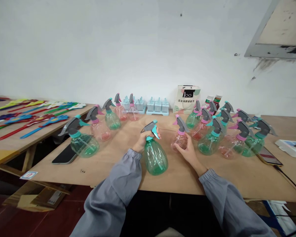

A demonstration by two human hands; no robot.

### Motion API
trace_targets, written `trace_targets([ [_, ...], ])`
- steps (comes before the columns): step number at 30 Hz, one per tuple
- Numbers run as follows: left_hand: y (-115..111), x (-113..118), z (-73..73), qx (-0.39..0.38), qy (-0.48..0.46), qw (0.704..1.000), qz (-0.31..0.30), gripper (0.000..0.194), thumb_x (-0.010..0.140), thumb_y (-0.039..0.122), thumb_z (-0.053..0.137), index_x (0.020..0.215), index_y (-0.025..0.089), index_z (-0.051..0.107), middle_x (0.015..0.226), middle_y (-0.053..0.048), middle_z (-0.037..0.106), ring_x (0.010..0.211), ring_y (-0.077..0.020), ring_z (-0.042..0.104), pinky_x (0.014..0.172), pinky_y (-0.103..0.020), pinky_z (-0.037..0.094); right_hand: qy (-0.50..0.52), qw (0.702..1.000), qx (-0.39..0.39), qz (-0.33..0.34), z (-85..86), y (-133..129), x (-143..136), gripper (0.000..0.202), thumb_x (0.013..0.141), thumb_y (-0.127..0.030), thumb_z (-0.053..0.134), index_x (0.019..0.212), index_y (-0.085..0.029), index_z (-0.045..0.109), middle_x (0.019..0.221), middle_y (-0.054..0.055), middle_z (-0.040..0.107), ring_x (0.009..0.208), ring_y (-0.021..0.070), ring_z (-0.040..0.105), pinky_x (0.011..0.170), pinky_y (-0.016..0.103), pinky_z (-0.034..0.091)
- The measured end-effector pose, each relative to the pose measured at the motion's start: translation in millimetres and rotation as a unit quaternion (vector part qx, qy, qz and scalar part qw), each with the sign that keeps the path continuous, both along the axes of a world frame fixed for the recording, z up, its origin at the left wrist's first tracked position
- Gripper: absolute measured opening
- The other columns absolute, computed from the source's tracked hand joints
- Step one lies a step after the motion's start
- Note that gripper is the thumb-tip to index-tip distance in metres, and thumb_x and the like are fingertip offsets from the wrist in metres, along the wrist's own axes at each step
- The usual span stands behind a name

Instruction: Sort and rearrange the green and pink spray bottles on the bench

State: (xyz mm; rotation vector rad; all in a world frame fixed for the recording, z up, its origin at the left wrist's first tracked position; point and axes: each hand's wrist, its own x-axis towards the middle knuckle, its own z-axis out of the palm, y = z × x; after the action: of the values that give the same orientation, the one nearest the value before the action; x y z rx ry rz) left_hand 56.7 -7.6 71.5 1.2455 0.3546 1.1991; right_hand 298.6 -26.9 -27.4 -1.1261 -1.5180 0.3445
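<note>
My left hand (141,141) is wrapped round the neck of a green spray bottle (156,158), just under its grey and turquoise trigger head. This bottle tilts a little, near the front of the table. To its right, my right hand (189,152) grips the body of a pink spray bottle (180,141) with a grey and pink head. More green and pink spray bottles stand close by on the right, among them a green one (209,144) and a pink one (230,146). On the left is another group, with a green spray bottle (85,144) nearest.
Light blue ice-pop molds (158,107) and a printed paper bag (186,100) stand against the wall. One phone (65,154) lies at the left; another phone (268,156), with a cable, is at the right. A side table holds colorful scissor-shaped pieces (37,125).
</note>
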Motion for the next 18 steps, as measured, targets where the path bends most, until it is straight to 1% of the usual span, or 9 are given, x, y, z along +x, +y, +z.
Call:
trace_targets([
  [2, 0, -1, 0.7, 0.005, 0.003, 1.000, 0.001, 0.019, 0.049, 0.023, 0.055, 0.065, 0.017, 0.064, 0.061, -0.003, 0.063, 0.062, -0.0197, 0.062, 0.083, -0.044, 0.055, -0.003, 1.000, -0.002, 0.004, -0.7, 0, 0, 0.083, 0.078, -0.054, 0.076, 0.145, -0.023, 0.039, 0.139, 0.016, 0.056, 0.131, 0.0320, 0.056, 0.112, 0.056, 0.044],
  [3, 0, -2, 1.6, 0.006, -0.001, 1.000, 0.003, 0.021, 0.049, 0.023, 0.055, 0.067, 0.017, 0.064, 0.062, -0.003, 0.064, 0.064, -0.0202, 0.063, 0.084, -0.045, 0.055, -0.003, 1.000, -0.002, 0.003, -1.0, 0, 0, 0.083, 0.078, -0.053, 0.076, 0.145, -0.023, 0.039, 0.139, 0.016, 0.056, 0.131, 0.0322, 0.055, 0.113, 0.056, 0.043],
  [7, -4, -2, 6.3, -0.003, -0.024, 0.999, 0.026, 0.032, 0.052, 0.020, 0.059, 0.082, 0.017, 0.069, 0.078, -0.004, 0.069, 0.086, -0.0258, 0.070, 0.099, -0.049, 0.050, -0.003, 1.000, 0.005, -0.004, -1.6, 1, 0, 0.081, 0.078, -0.053, 0.076, 0.144, -0.022, 0.040, 0.139, 0.016, 0.055, 0.131, 0.0332, 0.054, 0.113, 0.058, 0.042],
  [8, -4, -2, 6.8, -0.004, -0.019, 0.999, 0.030, 0.033, 0.052, 0.020, 0.059, 0.083, 0.017, 0.069, 0.079, -0.004, 0.069, 0.088, -0.0261, 0.070, 0.100, -0.049, 0.049, -0.003, 1.000, 0.007, -0.004, -1.6, 1, 0, 0.081, 0.077, -0.053, 0.076, 0.143, -0.022, 0.040, 0.139, 0.016, 0.055, 0.131, 0.0333, 0.054, 0.113, 0.058, 0.042],
  [10, -2, -2, 6.4, 0.000, -0.008, 0.999, 0.045, 0.028, 0.051, 0.021, 0.057, 0.077, 0.017, 0.068, 0.073, -0.004, 0.068, 0.082, -0.0249, 0.070, 0.097, -0.049, 0.051, -0.004, 1.000, 0.008, -0.005, -1.3, 1, 0, 0.081, 0.077, -0.053, 0.076, 0.143, -0.022, 0.040, 0.139, 0.016, 0.054, 0.131, 0.0333, 0.054, 0.114, 0.058, 0.042],
  [12, 2, -1, 4.9, 0.002, 0.008, 0.997, 0.078, 0.021, 0.050, 0.023, 0.055, 0.067, 0.017, 0.065, 0.065, -0.004, 0.065, 0.072, -0.0226, 0.068, 0.089, -0.045, 0.054, -0.006, 1.000, 0.007, -0.005, -1.0, 1, 0, 0.081, 0.077, -0.054, 0.076, 0.143, -0.022, 0.040, 0.139, 0.016, 0.054, 0.132, 0.0334, 0.054, 0.114, 0.058, 0.041],
  [14, 5, -2, 4.0, 0.007, 0.026, 0.992, 0.121, 0.017, 0.051, 0.024, 0.054, 0.063, 0.018, 0.062, 0.062, -0.004, 0.064, 0.068, -0.0215, 0.066, 0.082, -0.041, 0.055, -0.007, 1.000, 0.004, -0.006, -0.6, 0, 0, 0.081, 0.077, -0.054, 0.076, 0.143, -0.023, 0.040, 0.139, 0.016, 0.054, 0.132, 0.0335, 0.053, 0.115, 0.059, 0.041],
  [17, 8, -6, 5.7, 0.045, 0.056, 0.981, 0.181, 0.023, 0.055, 0.024, 0.055, 0.074, 0.019, 0.066, 0.069, -0.003, 0.067, 0.075, -0.0216, 0.067, 0.081, -0.038, 0.055, -0.005, 1.000, 0.001, -0.002, 0.1, 0, 0, 0.081, 0.077, -0.054, 0.075, 0.143, -0.022, 0.040, 0.140, 0.016, 0.054, 0.132, 0.0339, 0.054, 0.114, 0.059, 0.042],
  [18, 8, -10, 6.9, 0.065, 0.079, 0.971, 0.214, 0.026, 0.057, 0.025, 0.056, 0.079, 0.020, 0.068, 0.072, -0.002, 0.068, 0.076, -0.0210, 0.067, 0.080, -0.036, 0.055, -0.004, 1.000, 0.002, 0.001, 0.4, -1, 0, 0.081, 0.078, -0.055, 0.075, 0.143, -0.022, 0.040, 0.141, 0.017, 0.053, 0.132, 0.0340, 0.054, 0.113, 0.058, 0.042],
])
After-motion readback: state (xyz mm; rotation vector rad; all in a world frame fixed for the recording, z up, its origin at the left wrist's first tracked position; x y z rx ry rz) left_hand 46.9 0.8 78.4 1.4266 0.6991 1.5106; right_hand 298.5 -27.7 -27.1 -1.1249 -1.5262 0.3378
